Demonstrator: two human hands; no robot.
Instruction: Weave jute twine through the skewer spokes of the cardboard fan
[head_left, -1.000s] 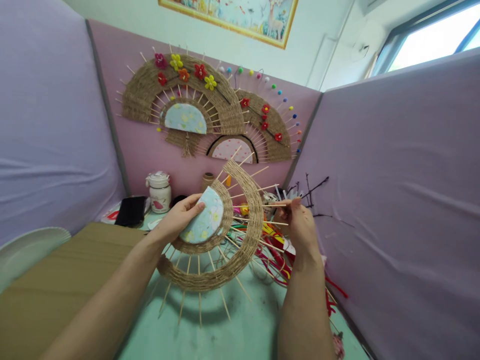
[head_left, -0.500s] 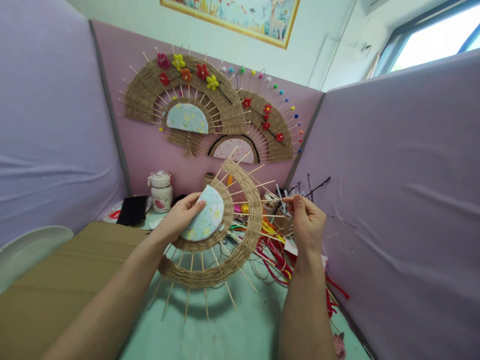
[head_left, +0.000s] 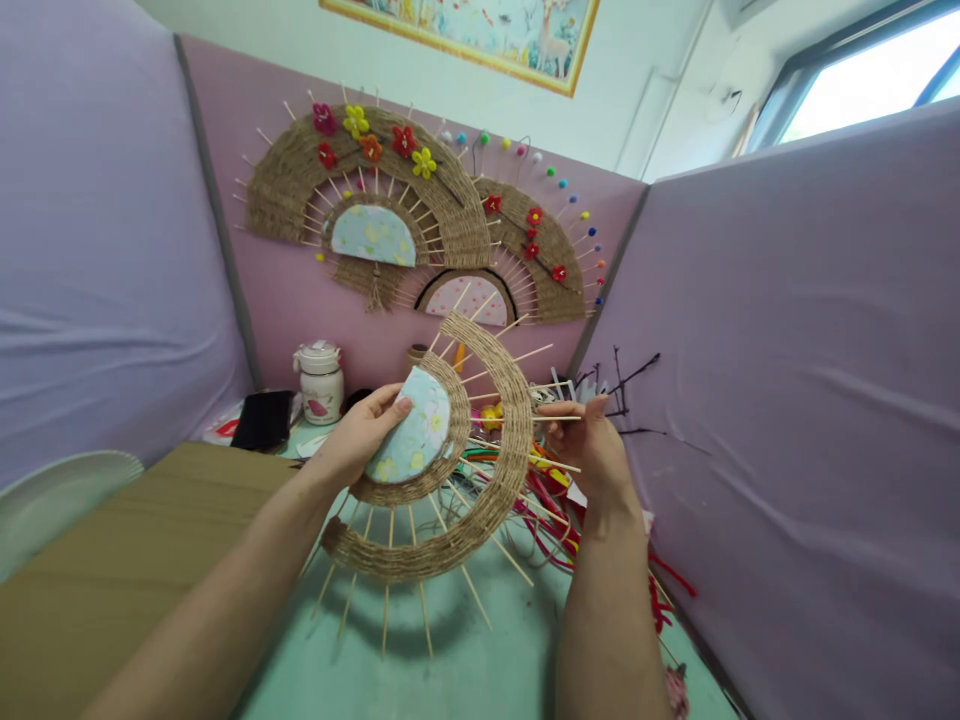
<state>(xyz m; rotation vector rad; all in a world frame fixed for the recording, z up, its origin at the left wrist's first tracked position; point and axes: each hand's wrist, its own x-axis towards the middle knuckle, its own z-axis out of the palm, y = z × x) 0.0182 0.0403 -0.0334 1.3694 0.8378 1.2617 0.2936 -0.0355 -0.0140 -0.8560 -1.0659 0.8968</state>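
My left hand (head_left: 373, 432) grips a half-round woven fan (head_left: 504, 440) by its floral cloth centre (head_left: 412, 430), thumb on the front. The fan is tilted, its curved side to the right. Twine bands run across thin wooden sticks (head_left: 480, 600) that stick out past the outer band. At the fan's right edge is my right hand (head_left: 596, 445), its fingers bent close behind a stick and near the outer band. Whatever its fingertips hold is hidden; no strand shows clearly there.
Finished fans with flowers (head_left: 405, 140) hang on the pink panel. Behind my right hand lie coloured pipe cleaners (head_left: 544, 510) and dark twigs (head_left: 637, 370). A white jar (head_left: 321, 385) stands at the back left; cardboard (head_left: 150, 540) lies on the left of the green table (head_left: 510, 670).
My right hand has moved left from beyond the stick tips, where it pinched a taut strand of twine, to the outer band. The fan has turned slightly; my left hand keeps its grip.
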